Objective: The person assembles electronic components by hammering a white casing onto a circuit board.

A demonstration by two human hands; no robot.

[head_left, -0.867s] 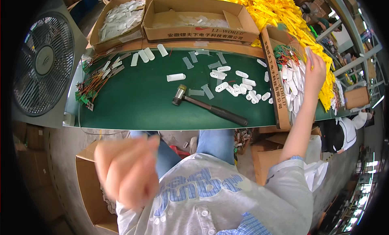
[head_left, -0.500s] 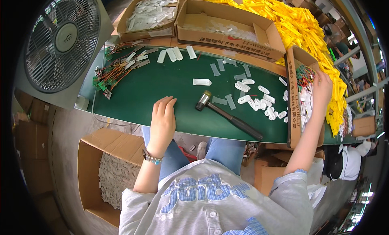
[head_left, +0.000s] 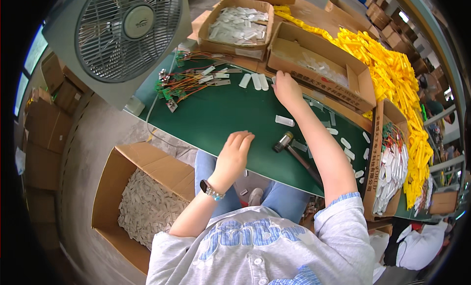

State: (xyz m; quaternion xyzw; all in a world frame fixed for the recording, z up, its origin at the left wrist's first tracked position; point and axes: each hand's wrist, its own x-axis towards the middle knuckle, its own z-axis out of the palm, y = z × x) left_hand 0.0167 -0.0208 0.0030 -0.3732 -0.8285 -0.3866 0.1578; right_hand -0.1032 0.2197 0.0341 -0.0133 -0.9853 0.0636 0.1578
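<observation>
Stretched across the green-topped table, my right hand (head_left: 287, 90) has its fingers closed on the end of a white plastic casing (head_left: 274, 80), mostly hidden under them. Three similar white casings (head_left: 256, 81) lie in a row just left of it. My left hand (head_left: 234, 151) is over the table's near edge, fingers extended, holding nothing. Between the hands, a single white casing (head_left: 284, 121) lies on the table. A dark-handled mallet (head_left: 283, 142) lies beside it, its handle partly behind my right forearm.
Wired circuit boards (head_left: 184, 86) are heaped at the left, near a large fan (head_left: 132, 29). Cardboard boxes of clear and white parts (head_left: 240, 27) line the back. A narrow box (head_left: 373, 172) holding wired casings stands at right, before a yellow pile (head_left: 392, 64). A carton (head_left: 105, 201) sits below left.
My right hand has left the narrow box at the right and reached the row of white casings at the back. The view has swung left. My left hand stays near the table edge.
</observation>
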